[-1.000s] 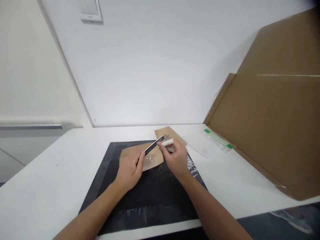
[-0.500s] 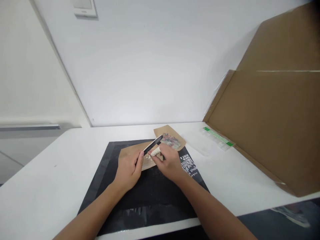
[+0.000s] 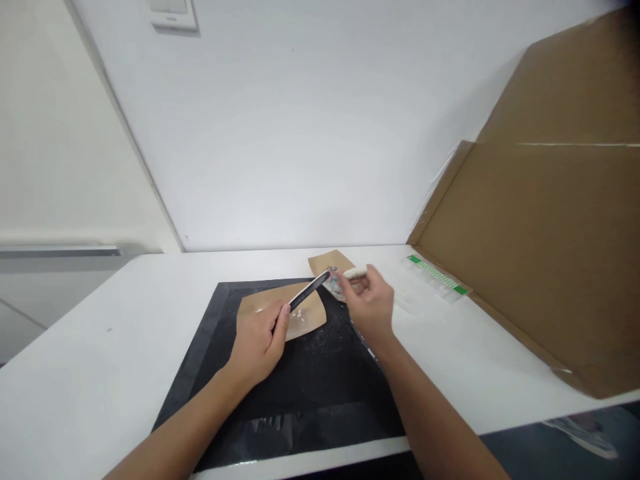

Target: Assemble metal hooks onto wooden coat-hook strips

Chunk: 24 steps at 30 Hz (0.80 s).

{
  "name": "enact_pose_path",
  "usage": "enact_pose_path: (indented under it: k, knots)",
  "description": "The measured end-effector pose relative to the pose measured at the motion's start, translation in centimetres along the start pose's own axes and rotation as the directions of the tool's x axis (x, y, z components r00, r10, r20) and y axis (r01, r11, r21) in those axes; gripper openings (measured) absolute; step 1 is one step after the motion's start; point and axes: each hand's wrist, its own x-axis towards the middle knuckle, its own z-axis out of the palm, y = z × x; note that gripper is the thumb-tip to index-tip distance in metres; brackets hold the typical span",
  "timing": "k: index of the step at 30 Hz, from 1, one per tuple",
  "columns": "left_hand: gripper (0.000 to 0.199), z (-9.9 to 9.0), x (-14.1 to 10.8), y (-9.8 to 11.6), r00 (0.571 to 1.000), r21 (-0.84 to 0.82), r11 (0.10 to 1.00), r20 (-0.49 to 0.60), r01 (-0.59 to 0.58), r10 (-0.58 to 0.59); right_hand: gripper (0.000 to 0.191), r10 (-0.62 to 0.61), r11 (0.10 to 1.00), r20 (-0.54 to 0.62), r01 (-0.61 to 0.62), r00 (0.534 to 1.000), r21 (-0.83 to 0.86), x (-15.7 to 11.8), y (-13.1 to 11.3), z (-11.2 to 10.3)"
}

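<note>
My left hand (image 3: 260, 337) is closed around a slim dark bar with a white edge (image 3: 311, 289), which slants up to the right. Under that bar, a brown paper sheet (image 3: 313, 317) carries a few small white bits (image 3: 297, 313). My right hand (image 3: 370, 303) is at the right, its fingers bent close together beside the bar's far tip. A white covering (image 3: 355, 272) seems to wrap its index finger. Whatever its fingertips hold is too small to make out. Just beyond them, a second brown paper (image 3: 333, 260) bears a clear bag of small mixed pieces (image 3: 334, 287), partly hidden.
A black mat (image 3: 300, 393) dusted with pale specks lies on the white table (image 3: 100, 347). At the right are a clear plastic strip with green ends (image 3: 437, 275) and a large upright cardboard panel (image 3: 540, 233). A white wall (image 3: 300, 147) stands behind.
My right hand has moved right and slightly up, away from the bar and the brown sheet, to the bag of pieces. It now hides the white marks on the mat's right side. My left hand stays put.
</note>
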Motion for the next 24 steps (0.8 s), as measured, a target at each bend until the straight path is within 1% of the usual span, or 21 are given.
enact_pose_path:
  k: [2, 4, 5, 6, 7, 8, 9, 12, 14, 16, 19, 22, 24]
  knots:
    - [0.040, 0.1, -0.1, 0.0, 1.000, 0.001, 1.000, 0.003, 0.009, -0.009, 0.017, -0.115, 0.993, 0.109, 0.116, 0.987, -0.005, -1.4, -1.0, 0.9]
    - [0.039, 0.2, -0.1, 0.0, 1.000, -0.003, 1.000, -0.008, 0.027, -0.027, 0.018, -0.256, 0.966, 0.232, 0.255, 0.938, 0.035, -2.8, -2.1, 1.7]
    - [0.039, 0.2, -0.1, 0.0, 0.999, -0.009, 0.999, -0.016, 0.033, -0.034, 0.016, -0.321, 0.947, 0.297, 0.315, 0.899, 0.068, -3.3, -2.5, 1.9]
    - [0.039, 0.2, -0.1, 0.0, 0.999, -0.015, 0.999, -0.022, 0.035, -0.036, 0.015, -0.361, 0.931, 0.336, 0.353, 0.870, 0.089, -3.6, -2.8, 2.0]
    - [0.039, 0.2, -0.1, 0.0, 0.999, -0.021, 0.999, -0.021, 0.030, -0.031, 0.015, -0.377, 0.925, 0.349, 0.367, 0.858, 0.098, -3.8, -3.0, 2.0]
    - [0.039, 0.2, -0.1, 0.0, 1.000, -0.024, 0.999, -0.014, 0.022, -0.022, 0.015, -0.374, 0.926, 0.343, 0.363, 0.862, 0.099, -3.7, -3.0, 1.9]
    - [0.039, 0.2, -0.1, 0.0, 1.000, -0.025, 1.000, -0.005, 0.012, -0.012, 0.016, -0.353, 0.935, 0.312, 0.342, 0.882, 0.090, -3.5, -3.0, 1.7]
    - [0.039, 0.2, -0.1, 0.1, 1.000, -0.021, 1.000, 0.012, -0.003, 0.003, 0.017, -0.226, 0.974, 0.146, 0.223, 0.963, 0.036, -2.0, -2.2, 0.9]
    - [0.039, 0.2, -0.2, 0.2, 1.000, -0.017, 1.000, 0.012, 0.003, -0.003, 0.018, -0.125, 0.992, 0.039, 0.126, 0.991, -0.018, -0.9, -1.4, 0.2]
    - [0.039, 0.1, -0.2, 0.2, 1.000, -0.016, 1.000, 0.012, 0.010, -0.010, 0.023, -0.050, 0.998, -0.038, 0.048, 0.998, -0.045, 0.0, -0.6, -0.4]
    - [0.038, 0.0, -0.2, 0.3, 1.000, -0.013, 1.000, 0.012, 0.009, -0.009, 0.026, 0.022, 0.999, -0.096, -0.026, 0.995, -0.039, 0.7, 0.3, -1.0]
    - [0.037, 0.0, -0.2, 0.3, 1.000, -0.014, 1.000, 0.009, 0.004, -0.003, 0.025, 0.055, 0.998, -0.101, -0.057, 0.993, -0.015, 0.7, 0.5, -0.8]
    - [0.037, 0.0, -0.2, 0.3, 1.000, -0.027, 1.000, 0.015, 0.003, -0.002, 0.022, 0.029, 1.000, -0.051, -0.030, 0.998, -0.008, 0.2, 0.2, -0.2]
